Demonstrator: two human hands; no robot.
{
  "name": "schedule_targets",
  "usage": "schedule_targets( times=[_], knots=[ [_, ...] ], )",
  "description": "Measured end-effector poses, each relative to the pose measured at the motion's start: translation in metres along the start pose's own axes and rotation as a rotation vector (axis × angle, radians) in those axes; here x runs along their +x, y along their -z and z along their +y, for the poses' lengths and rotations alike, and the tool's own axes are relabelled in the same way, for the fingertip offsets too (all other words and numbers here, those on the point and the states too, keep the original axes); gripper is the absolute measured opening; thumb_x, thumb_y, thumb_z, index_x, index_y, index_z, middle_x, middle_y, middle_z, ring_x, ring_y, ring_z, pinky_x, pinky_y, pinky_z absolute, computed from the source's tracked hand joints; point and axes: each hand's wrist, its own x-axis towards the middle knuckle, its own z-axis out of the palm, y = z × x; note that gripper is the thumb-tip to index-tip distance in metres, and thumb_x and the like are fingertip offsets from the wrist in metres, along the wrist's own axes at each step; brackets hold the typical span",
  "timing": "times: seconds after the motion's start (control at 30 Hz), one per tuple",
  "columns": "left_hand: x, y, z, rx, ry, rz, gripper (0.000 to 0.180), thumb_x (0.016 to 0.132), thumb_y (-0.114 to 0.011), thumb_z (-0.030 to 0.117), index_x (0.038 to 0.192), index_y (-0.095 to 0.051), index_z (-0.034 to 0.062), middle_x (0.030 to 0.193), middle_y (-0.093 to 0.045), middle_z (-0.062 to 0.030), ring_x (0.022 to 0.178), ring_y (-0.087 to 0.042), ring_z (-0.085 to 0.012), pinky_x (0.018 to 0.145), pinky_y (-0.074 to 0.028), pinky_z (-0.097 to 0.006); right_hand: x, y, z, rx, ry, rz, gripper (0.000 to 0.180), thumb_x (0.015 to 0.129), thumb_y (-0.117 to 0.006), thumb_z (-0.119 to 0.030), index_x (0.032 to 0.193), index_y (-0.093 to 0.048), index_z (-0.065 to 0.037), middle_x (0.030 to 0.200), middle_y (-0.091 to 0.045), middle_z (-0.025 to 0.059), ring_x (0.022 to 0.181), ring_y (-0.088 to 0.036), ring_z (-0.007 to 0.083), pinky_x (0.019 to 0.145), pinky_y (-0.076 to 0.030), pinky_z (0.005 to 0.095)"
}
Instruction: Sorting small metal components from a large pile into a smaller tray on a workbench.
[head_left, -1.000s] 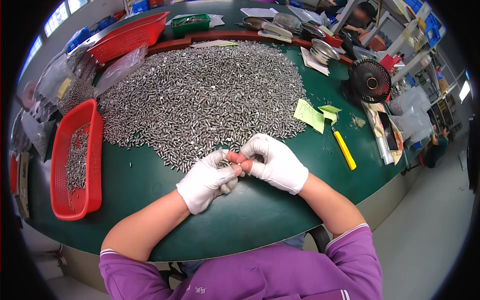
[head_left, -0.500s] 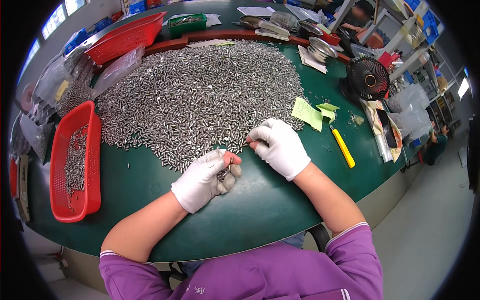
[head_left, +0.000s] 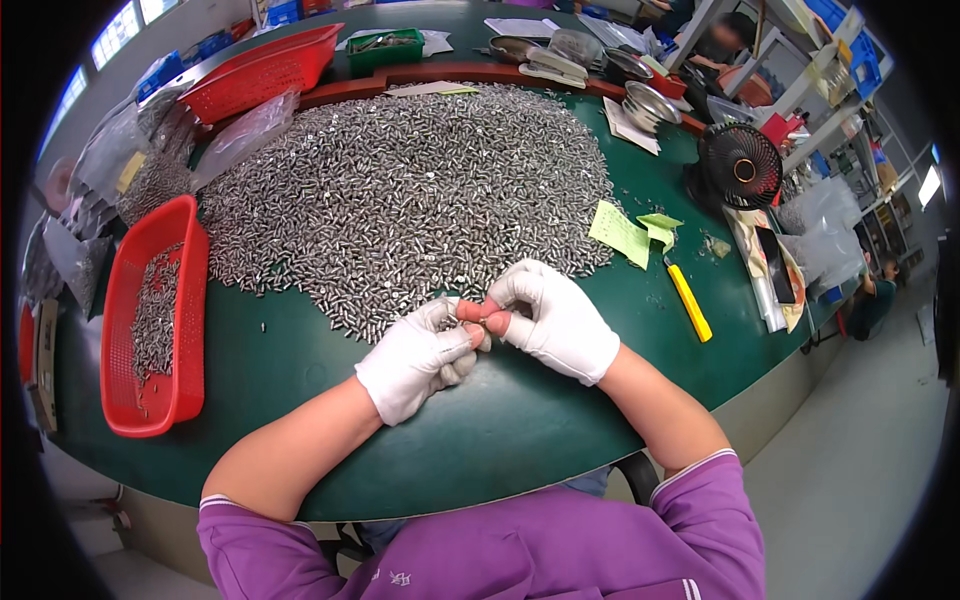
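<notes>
A broad pile of small metal pins (head_left: 410, 200) covers the middle of the table. Just off its near edge, my two hands in white gloves with bare fingertips meet. My left hand (head_left: 420, 362) is curled closed around a few of the pins, mostly hidden by its fingers. Thumb and forefinger of my right hand (head_left: 560, 325) pinch together against the left fingertips; whatever lies between them is too small to make out. At the left stands a red plastic basket (head_left: 187, 330) with more pins lying in it.
Right of the pile lie a yellow utility knife (head_left: 688, 302) and a green paper slip (head_left: 618, 234). A black fan (head_left: 740, 165) stands beyond them. Another red basket (head_left: 265, 80) and a green tray (head_left: 385, 55) are at the back. Bags of pins (head_left: 75, 260) crowd the left edge.
My right hand has moved down and left from the pile's edge to my left hand. The left fingers have turned and closed further over the pins, and the fingertips now touch.
</notes>
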Motion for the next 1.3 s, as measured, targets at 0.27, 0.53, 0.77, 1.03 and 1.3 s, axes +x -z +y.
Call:
schedule_targets(
  times=[0.27,0.53,0.77,1.03,1.3],
  knots=[
    [0.001,0.000,-0.001,0.033,0.004,0.007,0.016,0.089,-0.061,0.018,0.103,-0.056,0.0101,0.084,-0.058,0.0004,0.061,-0.048,-0.0049,0.054,-0.039,-0.017,0.001,0.006,0.001,0.160,-0.137,0.065,0.011,0.078,-0.067,-0.008,0.088,-0.064,-0.006,0.087,-0.054,0.0051,0.077,-0.055,0.0141,0.070,-0.046,0.0253],
    [-0.001,-0.002,0.003,0.046,0.017,0.025,0.022,0.092,-0.058,0.028,0.104,-0.057,0.0101,0.084,-0.057,0.0009,0.064,-0.050,-0.0070,0.054,-0.037,-0.019,0.007,0.015,0.029,-0.400,0.007,0.236,0.008,0.074,-0.067,-0.011,0.081,-0.065,-0.009,0.077,-0.057,0.0075,0.075,-0.056,0.0250,0.069,-0.046,0.0346],
    [-0.002,-0.002,0.004,0.044,0.004,0.009,0.020,0.091,-0.058,0.029,0.101,-0.057,0.0109,0.086,-0.058,0.0009,0.065,-0.051,-0.0065,0.056,-0.038,-0.018,0.007,0.009,0.024,-0.608,0.057,0.116,0.008,0.071,-0.069,-0.013,0.078,-0.066,-0.009,0.077,-0.058,0.0080,0.078,-0.057,0.0270,0.070,-0.047,0.0365],
    [0.000,-0.003,0.000,0.081,-0.006,0.038,0.013,0.090,-0.060,0.020,0.097,-0.054,0.0108,0.084,-0.058,-0.0002,0.061,-0.046,-0.0042,0.052,-0.036,-0.016,0.006,0.007,0.003,-0.396,0.318,0.108,0.015,0.070,-0.071,-0.017,0.081,-0.062,-0.012,0.081,-0.059,0.0047,0.078,-0.058,0.0271,0.069,-0.047,0.0383],
    [0.001,0.000,-0.002,0.088,-0.014,-0.001,0.015,0.090,-0.060,0.022,0.097,-0.055,0.0104,0.081,-0.058,0.0001,0.058,-0.046,-0.0046,0.050,-0.036,-0.017,0.005,0.008,0.001,-0.394,0.323,0.118,0.015,0.072,-0.069,-0.017,0.084,-0.063,-0.012,0.080,-0.059,0.0050,0.077,-0.058,0.0265,0.068,-0.047,0.0376]
  ],
)
